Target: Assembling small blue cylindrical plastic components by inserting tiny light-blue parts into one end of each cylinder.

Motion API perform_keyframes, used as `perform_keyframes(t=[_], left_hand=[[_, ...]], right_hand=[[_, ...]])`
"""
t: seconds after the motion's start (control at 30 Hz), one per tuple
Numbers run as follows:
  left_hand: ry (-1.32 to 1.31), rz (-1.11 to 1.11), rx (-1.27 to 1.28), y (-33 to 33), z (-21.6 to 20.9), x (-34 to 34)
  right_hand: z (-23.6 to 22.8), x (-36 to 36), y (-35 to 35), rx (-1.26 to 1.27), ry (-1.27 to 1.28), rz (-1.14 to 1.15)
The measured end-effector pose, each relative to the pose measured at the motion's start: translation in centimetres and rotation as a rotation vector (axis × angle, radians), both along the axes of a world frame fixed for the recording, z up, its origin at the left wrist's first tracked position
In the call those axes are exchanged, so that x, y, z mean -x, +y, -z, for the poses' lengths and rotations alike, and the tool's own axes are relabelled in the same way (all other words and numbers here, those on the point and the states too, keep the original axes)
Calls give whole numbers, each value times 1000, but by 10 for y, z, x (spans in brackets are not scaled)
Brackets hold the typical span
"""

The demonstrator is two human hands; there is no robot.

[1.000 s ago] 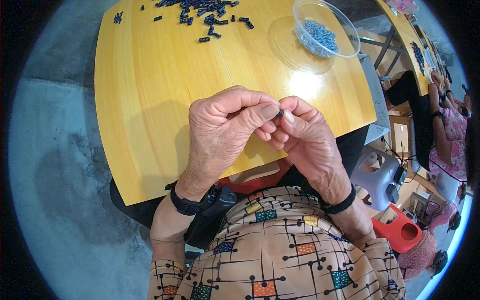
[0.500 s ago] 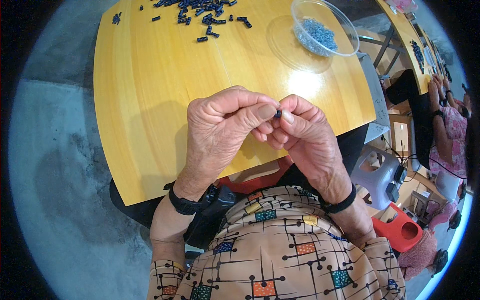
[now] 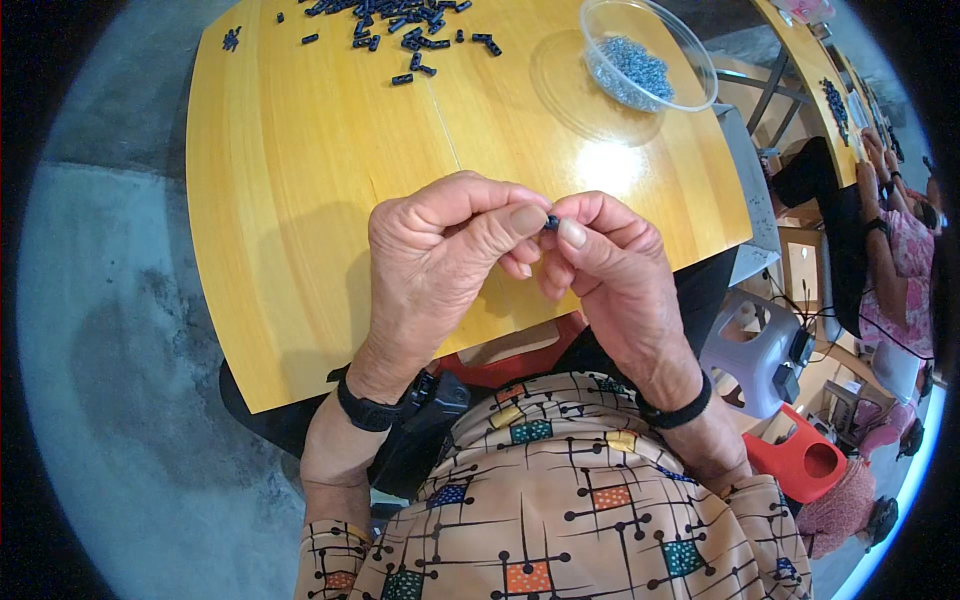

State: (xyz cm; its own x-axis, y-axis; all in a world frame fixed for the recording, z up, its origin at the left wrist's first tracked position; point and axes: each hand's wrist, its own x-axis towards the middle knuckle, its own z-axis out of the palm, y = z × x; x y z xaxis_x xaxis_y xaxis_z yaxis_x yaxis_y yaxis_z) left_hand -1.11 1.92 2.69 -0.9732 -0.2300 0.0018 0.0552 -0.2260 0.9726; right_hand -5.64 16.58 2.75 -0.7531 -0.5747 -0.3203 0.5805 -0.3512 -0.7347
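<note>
A small black cylindrical piece (image 3: 551, 222) sits between the fingertips of both hands, above the near part of the yellow wooden table (image 3: 300, 200). My left hand (image 3: 440, 240) is closed, its thumb and forefinger pinching one end. From the other side my right hand (image 3: 620, 265) grips the piece between thumb and forefinger. Most of the piece is covered by the fingers. Similar short black pieces (image 3: 415, 40) lie loose in a heap at the table's far edge. A clear round plastic tub (image 3: 690, 105) at the far right holds many tiny translucent bluish parts.
A small dark cluster (image 3: 231, 40) lies at the table's far left corner. To the right are a pale plastic stool (image 3: 745, 345), a red stool (image 3: 800, 460) and cables. Beyond them, another person's arm (image 3: 872, 205) reaches to a second table (image 3: 810, 60) bearing black pieces.
Both hands have shifted very slightly left with the black piece. The lower fingers of my right hand have drawn a little away from my left hand's fingers.
</note>
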Motion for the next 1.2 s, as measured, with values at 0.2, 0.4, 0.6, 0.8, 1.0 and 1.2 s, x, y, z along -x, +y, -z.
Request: perform_keyframes(t=[0.2,0.4,0.6,0.8,1.0,1.2], left_hand=[[61,21,15,1,0,0],[25,2,5,4,-1,0],[71,-33,130,5,3,0],[162,-103,422,5,6,1],[235,-157,596,4,5,2],[228,-162,640,5,5,4]], right_hand=[[1,0,0,-52,128,62],[2,2,1,-46,139,88],[5,2,1,-74,153,100],[7,4,2,-151,232,100],[8,7,2,-212,265,90],[11,8,4,-237,286,79]])
